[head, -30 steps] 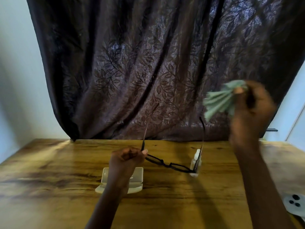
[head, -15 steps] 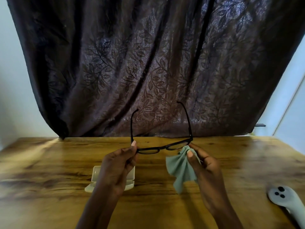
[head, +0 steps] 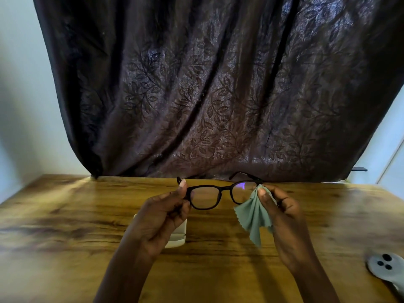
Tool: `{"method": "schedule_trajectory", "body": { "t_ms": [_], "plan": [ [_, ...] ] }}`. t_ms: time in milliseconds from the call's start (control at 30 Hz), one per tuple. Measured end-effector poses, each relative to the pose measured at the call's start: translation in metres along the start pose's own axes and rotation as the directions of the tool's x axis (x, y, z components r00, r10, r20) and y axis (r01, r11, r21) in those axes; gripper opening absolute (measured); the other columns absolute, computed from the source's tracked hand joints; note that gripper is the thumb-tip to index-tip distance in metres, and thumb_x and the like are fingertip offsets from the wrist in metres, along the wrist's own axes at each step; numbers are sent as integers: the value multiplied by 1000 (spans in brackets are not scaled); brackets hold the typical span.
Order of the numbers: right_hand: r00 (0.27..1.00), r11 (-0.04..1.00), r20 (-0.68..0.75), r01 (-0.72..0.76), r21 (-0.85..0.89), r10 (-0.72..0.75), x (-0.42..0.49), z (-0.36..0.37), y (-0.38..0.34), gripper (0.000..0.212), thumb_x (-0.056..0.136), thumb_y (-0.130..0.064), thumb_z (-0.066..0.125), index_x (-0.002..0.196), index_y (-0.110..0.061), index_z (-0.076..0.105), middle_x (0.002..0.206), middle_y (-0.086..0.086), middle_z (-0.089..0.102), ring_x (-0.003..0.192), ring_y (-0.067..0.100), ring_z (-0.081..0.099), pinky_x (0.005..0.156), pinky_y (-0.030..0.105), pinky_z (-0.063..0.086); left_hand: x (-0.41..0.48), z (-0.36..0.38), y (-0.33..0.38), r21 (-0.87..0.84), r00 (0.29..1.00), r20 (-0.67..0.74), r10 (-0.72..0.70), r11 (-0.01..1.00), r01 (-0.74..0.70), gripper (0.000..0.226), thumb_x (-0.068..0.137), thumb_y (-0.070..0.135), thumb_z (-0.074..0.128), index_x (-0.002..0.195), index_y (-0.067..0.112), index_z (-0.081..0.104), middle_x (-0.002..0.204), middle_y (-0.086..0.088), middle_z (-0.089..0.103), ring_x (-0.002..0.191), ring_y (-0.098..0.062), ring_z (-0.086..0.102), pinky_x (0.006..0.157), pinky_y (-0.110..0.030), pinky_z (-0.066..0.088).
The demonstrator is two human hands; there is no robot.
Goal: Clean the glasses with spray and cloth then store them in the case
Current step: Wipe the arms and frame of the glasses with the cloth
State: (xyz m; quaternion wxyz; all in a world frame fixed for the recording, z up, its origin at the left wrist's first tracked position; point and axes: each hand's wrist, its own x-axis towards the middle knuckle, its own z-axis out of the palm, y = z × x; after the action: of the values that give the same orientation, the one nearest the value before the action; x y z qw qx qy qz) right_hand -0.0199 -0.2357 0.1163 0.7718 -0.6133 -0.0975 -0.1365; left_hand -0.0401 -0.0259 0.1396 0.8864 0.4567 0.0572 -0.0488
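Black-framed glasses [head: 220, 190] hang in the air above the wooden table [head: 65, 215], lenses facing me. My left hand [head: 161, 215] pinches the left end of the frame between thumb and fingers. My right hand [head: 282, 213] pinches a pale green cloth [head: 253, 217] against the right lens, and the rest of the cloth hangs down in folds. A cream glasses case [head: 177, 239] lies on the table, mostly hidden behind my left hand. The spray bottle is not visible.
A dark leaf-patterned curtain [head: 218, 95] hangs behind the table's far edge. A white device with three dark dots [head: 384, 267] lies at the table's right front. Pale walls [head: 21, 106] flank the curtain.
The glasses tilted from lying flat to facing me, with the temples now pointing away. My right hand brought the cloth down from the air onto the right lens.
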Motion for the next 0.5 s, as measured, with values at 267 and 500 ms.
{"method": "schedule_trajectory", "body": {
  "t_ms": [267,500],
  "plan": [
    [995,942,-47,-67,328,87,-7,9,7,24,71,-16,58,95,-11,59,74,-3,72,66,6,67,54,18,54,3,9,2,-156,999,-8,-40,987,39,18,63,17,66,70,1,68,66,-9,67,52,-5,58,44,-12,48],
    [977,867,-84,-132,480,196,-9,23,13,24,71,-20,58,92,-11,65,80,-1,73,72,9,69,59,20,56,6,8,5,-275,997,-39,-71,960,58,14,59,15,68,60,2,69,60,-7,65,46,-4,54,40,-11,45]
  ]
}}
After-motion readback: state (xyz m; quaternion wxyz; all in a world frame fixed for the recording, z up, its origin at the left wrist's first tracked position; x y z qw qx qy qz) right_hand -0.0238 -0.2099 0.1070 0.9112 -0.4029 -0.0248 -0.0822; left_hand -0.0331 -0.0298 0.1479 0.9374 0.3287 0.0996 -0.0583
